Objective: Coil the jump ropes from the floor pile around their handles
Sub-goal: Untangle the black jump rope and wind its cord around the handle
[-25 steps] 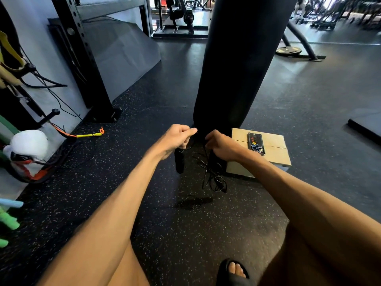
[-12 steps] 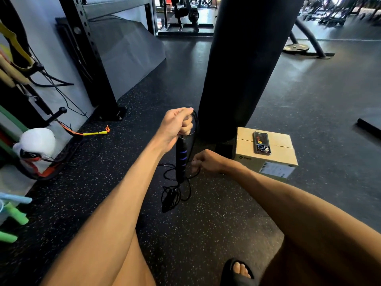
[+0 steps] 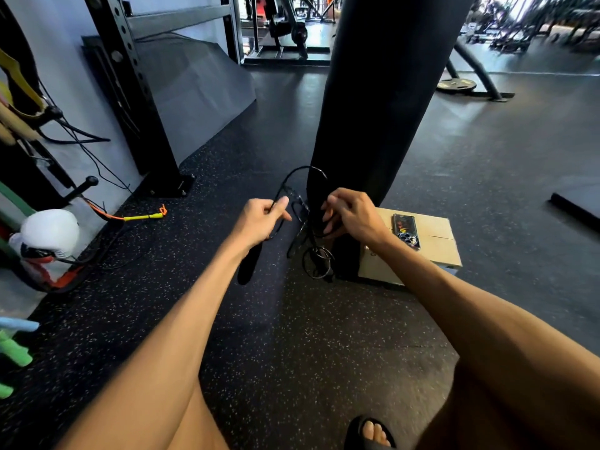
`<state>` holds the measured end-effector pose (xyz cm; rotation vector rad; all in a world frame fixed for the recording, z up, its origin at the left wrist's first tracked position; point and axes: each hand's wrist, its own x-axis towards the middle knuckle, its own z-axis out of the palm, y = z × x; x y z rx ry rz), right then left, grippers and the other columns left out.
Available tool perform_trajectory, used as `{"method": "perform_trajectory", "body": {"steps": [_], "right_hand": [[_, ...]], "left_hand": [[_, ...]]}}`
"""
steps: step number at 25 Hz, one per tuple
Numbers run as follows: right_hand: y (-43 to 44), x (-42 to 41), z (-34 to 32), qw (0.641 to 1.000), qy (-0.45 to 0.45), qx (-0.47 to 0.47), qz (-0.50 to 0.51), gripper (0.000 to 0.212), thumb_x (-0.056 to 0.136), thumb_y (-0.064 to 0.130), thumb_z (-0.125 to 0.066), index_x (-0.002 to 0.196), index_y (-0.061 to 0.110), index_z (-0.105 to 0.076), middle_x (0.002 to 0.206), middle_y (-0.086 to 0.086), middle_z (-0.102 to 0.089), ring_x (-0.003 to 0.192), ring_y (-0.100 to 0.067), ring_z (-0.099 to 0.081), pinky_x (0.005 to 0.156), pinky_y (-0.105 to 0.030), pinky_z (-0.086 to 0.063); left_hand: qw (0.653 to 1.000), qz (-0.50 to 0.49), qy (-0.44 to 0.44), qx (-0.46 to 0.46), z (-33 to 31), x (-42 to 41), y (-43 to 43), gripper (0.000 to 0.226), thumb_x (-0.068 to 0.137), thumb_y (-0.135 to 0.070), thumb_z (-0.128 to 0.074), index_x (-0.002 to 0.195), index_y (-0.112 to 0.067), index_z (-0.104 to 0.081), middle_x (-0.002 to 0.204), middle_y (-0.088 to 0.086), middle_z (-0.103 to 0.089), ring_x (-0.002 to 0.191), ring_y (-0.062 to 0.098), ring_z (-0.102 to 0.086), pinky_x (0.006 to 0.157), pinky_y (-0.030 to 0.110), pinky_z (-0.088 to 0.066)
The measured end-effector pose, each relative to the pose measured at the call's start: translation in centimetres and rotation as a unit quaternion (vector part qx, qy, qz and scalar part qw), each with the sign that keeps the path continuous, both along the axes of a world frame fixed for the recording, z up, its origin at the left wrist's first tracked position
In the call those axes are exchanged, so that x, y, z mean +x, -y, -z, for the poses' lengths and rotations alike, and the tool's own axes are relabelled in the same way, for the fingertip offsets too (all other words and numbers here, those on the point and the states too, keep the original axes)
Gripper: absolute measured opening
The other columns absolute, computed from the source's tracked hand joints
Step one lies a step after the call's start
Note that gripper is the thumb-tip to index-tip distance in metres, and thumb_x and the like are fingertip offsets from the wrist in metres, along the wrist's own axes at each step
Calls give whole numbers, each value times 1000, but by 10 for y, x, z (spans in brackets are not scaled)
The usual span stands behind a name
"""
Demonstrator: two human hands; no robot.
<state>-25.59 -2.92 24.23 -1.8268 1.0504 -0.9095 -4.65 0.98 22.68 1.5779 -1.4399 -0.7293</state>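
A black jump rope (image 3: 293, 180) is held up in front of me over the speckled rubber floor. My left hand (image 3: 261, 219) grips one black handle (image 3: 248, 266), which hangs down below the fist. The cord arches from that hand over to my right hand (image 3: 352, 214), which pinches it between the fingers. Below my right hand a tangle of loose cord loops (image 3: 316, 258) dangles. I cannot make out the second handle.
A black punching bag (image 3: 380, 92) hangs right behind the rope. A cardboard box (image 3: 435, 245) with a phone (image 3: 406, 230) on it sits at the right. A rack post (image 3: 130, 92), a white boxing glove (image 3: 48, 233) and bands line the left wall. My sandalled foot (image 3: 370, 431) is below.
My right hand rose from near the floor up to the level of my left hand, drawing the cord into an arch. The handle in my left hand dropped lower and tilted.
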Motion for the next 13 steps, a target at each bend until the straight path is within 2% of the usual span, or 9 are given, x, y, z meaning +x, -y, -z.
{"method": "perform_trajectory", "body": {"steps": [3, 5, 7, 10, 11, 13], "right_hand": [[1, -7, -11, 998, 61, 18, 24, 29, 105, 15, -41, 105, -9, -57, 80, -19, -61, 61, -27, -66, 57, -42, -61], [2, -7, -14, 996, 79, 16, 25, 30, 105, 16, -40, 106, -9, -57, 80, -19, -62, 63, -29, -66, 58, -43, -61], [0, -6, -14, 996, 84, 17, 21, 30, 105, 15, -40, 107, -9, -57, 81, -18, -62, 66, -30, -66, 59, -41, -62], [-2, -8, -13, 995, 97, 30, 8, 31, 106, 15, -38, 110, -10, -56, 81, -17, -63, 66, -25, -68, 61, -39, -62], [-3, -8, -14, 994, 105, 37, 5, 32, 106, 15, -38, 111, -11, -56, 81, -17, -63, 66, -25, -67, 61, -39, -62], [-2, -8, -13, 987, 141, 80, 10, 37, 107, 20, -34, 116, -11, -55, 82, -18, -62, 69, -26, -67, 64, -42, -62]], "left_hand": [[997, 16, 70, 26, 8, -25, 1, 40, 90, -42, -64, 63, -13, -61, 49, -6, -38, 42, 3, -32, 45, 23, -24], [997, 10, 62, 45, 18, -38, 4, 41, 81, -45, -74, 64, -12, -56, 55, -7, -45, 48, 2, -37, 45, 19, -28], [999, -26, 21, 32, 25, -45, 8, 38, 76, -39, -80, 64, -12, -56, 59, -7, -51, 55, 2, -42, 49, 14, -34], [1000, -21, 18, 8, 25, -46, 6, 31, 84, -23, -76, 61, -15, -57, 56, -13, -57, 49, -7, -43, 46, 5, -31], [1000, -9, 15, 3, 24, -46, 5, 29, 87, -20, -73, 62, -16, -58, 55, -19, -58, 44, -8, -44, 46, 5, -31], [1000, -6, -11, -9, 23, -47, 3, 30, 89, -18, -69, 61, -16, -61, 43, -17, -56, 38, -6, -42, 44, 10, -29]]}}
